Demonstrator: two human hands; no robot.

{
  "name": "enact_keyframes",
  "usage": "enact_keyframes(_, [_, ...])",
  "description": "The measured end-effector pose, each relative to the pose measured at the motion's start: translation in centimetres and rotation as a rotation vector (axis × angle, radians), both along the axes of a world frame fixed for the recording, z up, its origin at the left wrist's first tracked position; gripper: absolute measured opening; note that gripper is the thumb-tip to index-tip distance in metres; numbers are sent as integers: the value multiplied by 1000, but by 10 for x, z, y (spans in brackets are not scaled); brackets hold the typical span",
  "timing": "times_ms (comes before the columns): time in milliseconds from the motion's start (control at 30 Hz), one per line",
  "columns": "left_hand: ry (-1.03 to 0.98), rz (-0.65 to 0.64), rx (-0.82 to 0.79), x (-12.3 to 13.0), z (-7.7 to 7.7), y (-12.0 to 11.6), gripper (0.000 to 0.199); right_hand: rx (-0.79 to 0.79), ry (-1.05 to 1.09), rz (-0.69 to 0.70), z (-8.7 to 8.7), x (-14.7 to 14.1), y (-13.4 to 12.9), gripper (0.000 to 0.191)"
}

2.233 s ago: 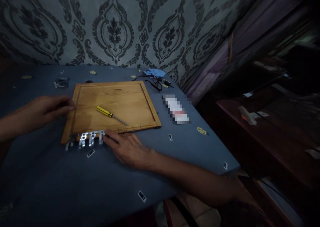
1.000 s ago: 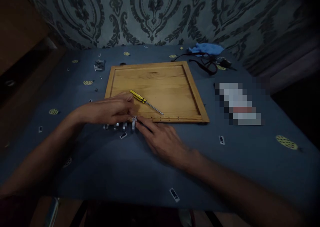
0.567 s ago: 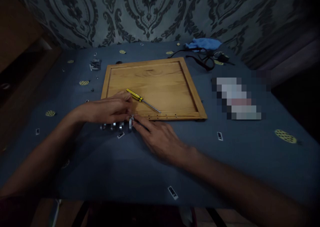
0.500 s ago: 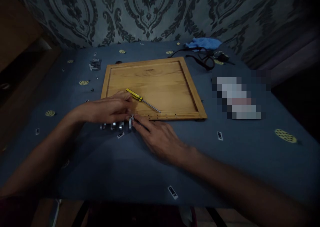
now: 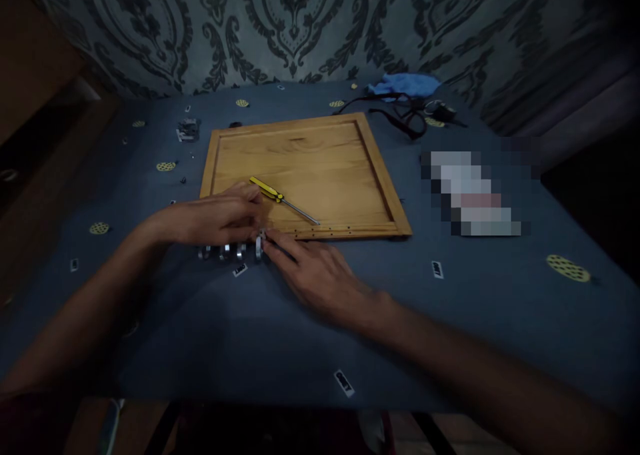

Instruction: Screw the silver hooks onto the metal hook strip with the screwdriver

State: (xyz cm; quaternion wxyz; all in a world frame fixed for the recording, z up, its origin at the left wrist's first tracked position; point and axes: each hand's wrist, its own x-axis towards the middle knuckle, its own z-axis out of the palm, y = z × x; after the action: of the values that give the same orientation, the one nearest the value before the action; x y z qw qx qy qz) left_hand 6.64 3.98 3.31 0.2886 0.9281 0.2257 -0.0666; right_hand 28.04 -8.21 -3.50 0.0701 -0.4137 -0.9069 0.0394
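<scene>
A framed wooden board (image 5: 300, 161) lies flat, with a row of small dark holes along its near edge. Several curved metal clips (image 5: 241, 252) stick out from that edge at its left part. Between thumb and fingertips my right hand (image 5: 320, 275) pinches another metal clip (image 5: 259, 247) against the edge. My left hand (image 5: 220, 215) rests over the board's near left corner, fingers curled together just above the same clip; what they hold, if anything, is hidden. A screwdriver (image 5: 283, 199) with a yellow and black handle lies on the board beside my left fingers.
Small metal parts (image 5: 188, 130) lie in a pile at the back left, with a loose piece (image 5: 183, 180) nearer. Behind the board's right corner are eyeglasses (image 5: 400, 118) and a blue cloth (image 5: 407, 86). A blurred-out item (image 5: 473, 195) lies on the right of the blue tablecloth (image 5: 390, 361).
Both hands keep their places at the clip, with hardly any movement. The whole view has shifted very slightly.
</scene>
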Motion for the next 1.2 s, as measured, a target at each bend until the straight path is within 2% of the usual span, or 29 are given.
enact_keyframes(200, [-12, 21, -17, 0, -3, 1, 30, 30, -7, 9, -1, 0, 0, 61])
enact_keyframes(433, [1, 11, -46, -2, 1, 1, 27, 29, 55, 8, -4, 1, 0, 60])
enact_keyframes(733, [-5, 16, -56, -2, -2, 1, 24, 0, 42, 8, 1, 1, -1, 63])
enact_keyframes(1200, [0, -13, -36, 1, -4, 5, 31, 12, -23, 18, 3, 0, 0, 62])
